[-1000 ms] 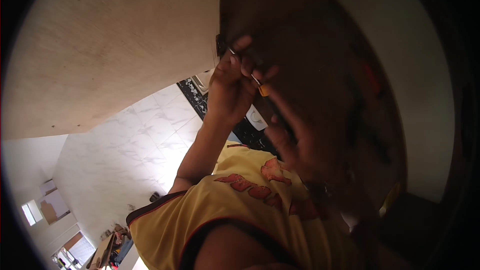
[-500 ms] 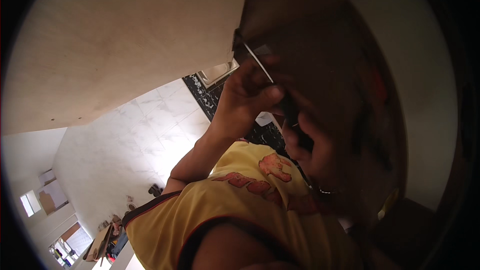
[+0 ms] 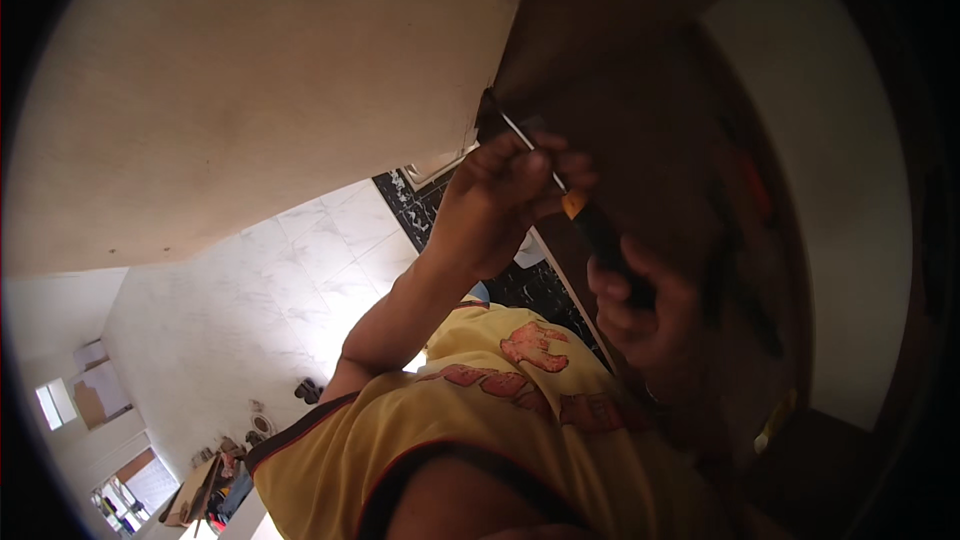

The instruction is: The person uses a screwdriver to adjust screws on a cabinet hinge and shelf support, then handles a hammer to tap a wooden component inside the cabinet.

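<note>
A screwdriver (image 3: 610, 255) with a black-and-yellow handle slants up-left, its metal shaft reaching a dark hinge-like fitting (image 3: 487, 112) on the edge of a pale wood panel (image 3: 270, 90). My right hand (image 3: 648, 310) is closed round the handle. My left hand (image 3: 500, 195) has its fingers curled at the shaft, thumb on it, just below the fitting.
Inside the dark cabinet (image 3: 640, 120) at right lie a reddish-orange object (image 3: 750, 180) and dark items too dim to name. Below the panel show a white tiled floor (image 3: 330, 240), black marbled strip (image 3: 530, 288) and, at lower left, cluttered boards and tools (image 3: 200, 490).
Both hands and the screwdriver have shifted right. My left fingers moved from high by the fitting to lower along the shaft. The panel edge now sits farther right in view.
</note>
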Demonstrator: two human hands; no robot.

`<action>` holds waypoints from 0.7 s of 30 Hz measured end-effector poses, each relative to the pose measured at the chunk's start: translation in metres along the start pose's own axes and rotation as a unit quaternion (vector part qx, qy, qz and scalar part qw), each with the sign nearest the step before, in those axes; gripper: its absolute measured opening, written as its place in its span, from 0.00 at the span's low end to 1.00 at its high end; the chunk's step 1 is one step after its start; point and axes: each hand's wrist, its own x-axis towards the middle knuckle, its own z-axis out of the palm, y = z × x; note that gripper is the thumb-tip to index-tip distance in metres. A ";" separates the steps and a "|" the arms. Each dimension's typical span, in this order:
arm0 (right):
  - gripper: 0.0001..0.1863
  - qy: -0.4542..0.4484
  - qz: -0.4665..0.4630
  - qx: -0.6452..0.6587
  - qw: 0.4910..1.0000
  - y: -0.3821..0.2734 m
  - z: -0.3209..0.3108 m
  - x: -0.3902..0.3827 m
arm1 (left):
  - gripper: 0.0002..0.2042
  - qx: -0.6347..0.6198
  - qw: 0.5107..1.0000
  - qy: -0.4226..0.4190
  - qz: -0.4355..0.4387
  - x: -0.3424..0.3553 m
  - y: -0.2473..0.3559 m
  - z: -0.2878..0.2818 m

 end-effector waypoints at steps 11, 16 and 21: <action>0.30 0.068 -0.247 -0.819 0.513 -0.013 0.029 -0.017 | 0.15 -0.052 0.989 -0.075 0.119 0.012 -0.018 -0.009; 0.31 0.019 -0.174 -0.342 0.923 -0.009 0.007 -0.002 | 0.21 -0.084 0.982 -0.135 0.101 0.020 -0.017 -0.011; 0.32 -0.010 -0.096 -0.223 0.970 -0.012 0.005 0.005 | 0.12 -0.065 0.979 -0.079 0.176 0.023 -0.027 -0.006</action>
